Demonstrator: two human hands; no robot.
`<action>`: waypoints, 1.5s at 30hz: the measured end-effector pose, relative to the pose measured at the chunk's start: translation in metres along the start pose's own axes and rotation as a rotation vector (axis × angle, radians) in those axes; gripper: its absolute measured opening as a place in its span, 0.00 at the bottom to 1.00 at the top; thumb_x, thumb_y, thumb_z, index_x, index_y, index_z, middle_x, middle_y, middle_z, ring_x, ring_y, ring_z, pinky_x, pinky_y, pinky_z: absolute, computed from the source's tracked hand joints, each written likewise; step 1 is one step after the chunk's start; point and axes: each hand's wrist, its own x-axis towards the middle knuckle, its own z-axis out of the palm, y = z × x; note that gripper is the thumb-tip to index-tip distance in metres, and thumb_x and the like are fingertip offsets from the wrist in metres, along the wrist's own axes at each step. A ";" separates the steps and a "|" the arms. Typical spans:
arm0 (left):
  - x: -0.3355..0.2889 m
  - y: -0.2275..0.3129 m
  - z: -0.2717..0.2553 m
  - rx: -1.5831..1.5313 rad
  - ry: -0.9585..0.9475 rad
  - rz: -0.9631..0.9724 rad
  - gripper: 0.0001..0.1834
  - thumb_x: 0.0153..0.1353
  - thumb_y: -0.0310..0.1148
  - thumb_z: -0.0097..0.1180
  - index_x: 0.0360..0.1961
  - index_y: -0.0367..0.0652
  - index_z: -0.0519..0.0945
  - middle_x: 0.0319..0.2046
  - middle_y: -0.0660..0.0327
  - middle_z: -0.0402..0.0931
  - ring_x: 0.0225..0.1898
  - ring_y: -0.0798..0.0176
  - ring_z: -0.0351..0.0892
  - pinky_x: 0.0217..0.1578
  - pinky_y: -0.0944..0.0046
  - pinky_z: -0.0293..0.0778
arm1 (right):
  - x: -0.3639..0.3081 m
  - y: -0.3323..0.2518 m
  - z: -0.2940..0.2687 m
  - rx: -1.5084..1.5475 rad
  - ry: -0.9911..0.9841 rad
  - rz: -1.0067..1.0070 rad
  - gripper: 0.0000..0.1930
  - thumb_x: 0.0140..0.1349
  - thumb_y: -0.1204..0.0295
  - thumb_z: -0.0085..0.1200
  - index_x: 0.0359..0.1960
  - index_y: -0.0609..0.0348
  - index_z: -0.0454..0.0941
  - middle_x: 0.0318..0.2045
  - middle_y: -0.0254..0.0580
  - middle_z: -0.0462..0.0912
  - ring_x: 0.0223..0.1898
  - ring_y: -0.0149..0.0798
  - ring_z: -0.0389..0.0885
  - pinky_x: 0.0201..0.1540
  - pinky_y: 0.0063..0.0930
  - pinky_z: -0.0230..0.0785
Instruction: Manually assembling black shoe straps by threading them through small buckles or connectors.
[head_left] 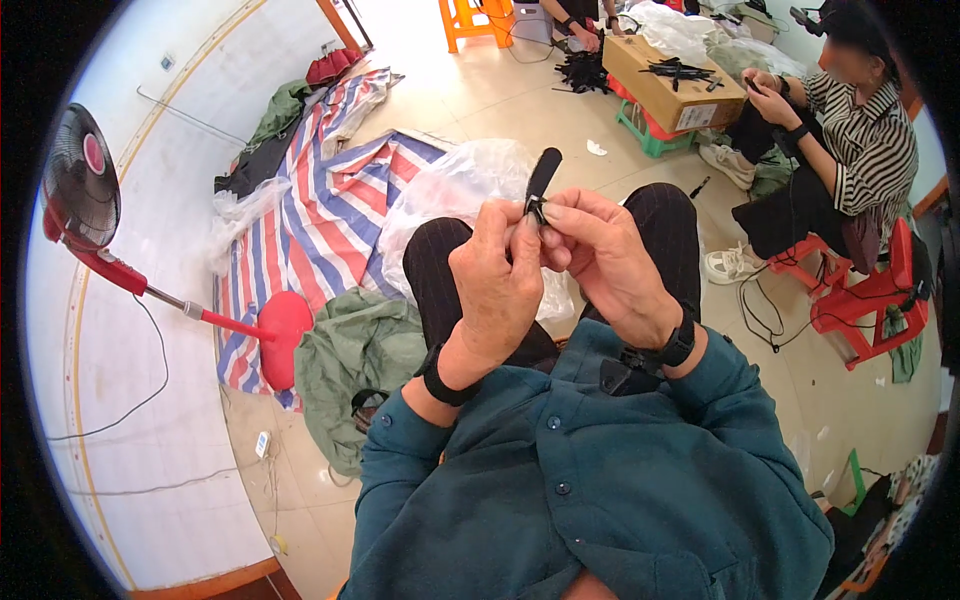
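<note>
Above my knees, a black strap [542, 174] with a rounded free end sticks up from between my two hands. My left hand [498, 283] is closed on the lower part of the strap, thumb against fingers. Close beside it, my right hand [617, 262] pinches the same strap near a small dark piece, perhaps a buckle or loop, too small to make out. Both hands almost touch at the fingertips. My fingers hide the strap's lower end.
A red-and-black fan [85, 180] stands at the left on a red base, beside striped sheeting [310, 225] and green cloth [360, 365]. Clear plastic [455, 180] lies ahead. At right, a seated co-worker [855, 150] handles a small dark item near a cardboard box [640, 75] bearing black straps.
</note>
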 end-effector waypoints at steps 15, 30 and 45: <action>-0.005 -0.003 0.005 0.070 0.082 0.257 0.02 0.57 0.22 0.51 0.32 0.35 0.72 0.18 0.62 0.75 0.16 0.76 0.71 0.17 0.74 0.66 | 0.006 0.005 -0.004 0.006 -0.024 -0.095 0.05 0.59 0.73 0.49 0.34 0.60 0.73 0.21 0.32 0.74 0.20 0.23 0.70 0.24 0.13 0.64; -0.059 -0.032 -0.009 -0.046 -0.062 -0.077 0.03 0.60 0.24 0.47 0.30 0.36 0.70 0.14 0.63 0.71 0.13 0.78 0.66 0.13 0.77 0.61 | -0.014 0.055 -0.027 -0.380 -0.177 -0.153 0.07 0.62 0.72 0.45 0.37 0.62 0.70 0.25 0.29 0.72 0.25 0.21 0.69 0.27 0.16 0.63; -0.067 -0.080 -0.015 -0.026 -0.332 -0.510 0.05 0.60 0.24 0.46 0.29 0.34 0.70 0.15 0.62 0.72 0.13 0.76 0.68 0.14 0.76 0.63 | 0.013 0.105 -0.086 -0.168 -0.251 0.349 0.08 0.60 0.68 0.50 0.35 0.59 0.70 0.26 0.29 0.71 0.28 0.23 0.68 0.29 0.16 0.64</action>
